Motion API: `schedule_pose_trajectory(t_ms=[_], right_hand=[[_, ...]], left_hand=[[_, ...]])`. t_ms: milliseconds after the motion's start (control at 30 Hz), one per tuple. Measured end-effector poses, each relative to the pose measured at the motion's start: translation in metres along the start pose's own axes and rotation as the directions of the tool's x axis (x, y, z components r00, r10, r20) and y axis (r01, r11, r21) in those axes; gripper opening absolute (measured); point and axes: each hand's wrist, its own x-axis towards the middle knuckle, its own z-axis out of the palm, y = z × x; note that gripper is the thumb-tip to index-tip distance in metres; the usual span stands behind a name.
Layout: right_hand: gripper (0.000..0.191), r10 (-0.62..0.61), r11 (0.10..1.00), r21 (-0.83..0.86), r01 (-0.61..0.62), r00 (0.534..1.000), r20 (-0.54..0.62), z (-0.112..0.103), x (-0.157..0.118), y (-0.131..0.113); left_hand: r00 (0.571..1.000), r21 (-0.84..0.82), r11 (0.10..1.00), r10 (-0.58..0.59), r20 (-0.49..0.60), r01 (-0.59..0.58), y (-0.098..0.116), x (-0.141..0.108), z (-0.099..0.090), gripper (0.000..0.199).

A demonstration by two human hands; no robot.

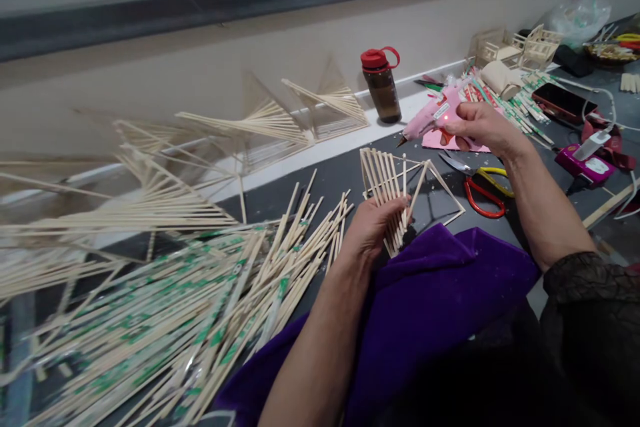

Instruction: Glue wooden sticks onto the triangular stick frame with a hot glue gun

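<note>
My left hand (377, 223) is closed around a small frame of wooden sticks (383, 173), several of them set side by side like slats. An open, angular part of this frame reaches to the right over the dark tabletop. In my right hand (480, 125) is a pink glue gun (434, 113), its nozzle pointing down and left, above and to the right of the slats and apart from them. A small red light glows on its body. Below the glue gun lie scissors (483, 183) with one red and one yellow handle. Purple cloth (435, 293) drapes under my left forearm.
Loose and paper-wrapped chopsticks (200, 307) cover the left of the table (345, 153). Fan-shaped stick structures (265, 123) line the wall. A red-lidded bottle (381, 87) stands at the back. To the right are a phone (564, 101), a purple power adapter (585, 163) and cables.
</note>
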Motion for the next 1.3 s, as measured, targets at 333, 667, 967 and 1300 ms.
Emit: schedule_pose_trajectory(t_ms=[333,667,967,1300], right_hand=[[0.024,0.025,0.992,-0.123,-0.039,0.994,-0.109,0.014,-0.004,-0.005],[0.018,0.041,0.990,-0.131,-0.054,0.995,-0.095,0.019,-0.002,0.001],[0.017,0.024,0.992,-0.120,-0.037,0.994,-0.105,0.020,0.001,0.006],[0.020,0.023,0.992,-0.124,-0.036,0.994,-0.106,0.021,0.001,0.006]], left_hand=[[0.999,0.027,1.000,-0.009,-0.035,0.010,0.002,0.002,0.002,0.025],[0.999,0.015,1.000,-0.008,-0.038,0.009,0.001,0.001,0.002,0.026],[0.999,0.009,1.000,-0.002,-0.033,0.003,0.000,0.002,0.001,0.027],[1.000,0.008,1.000,0.007,-0.020,-0.007,-0.001,0.003,0.000,0.026]])
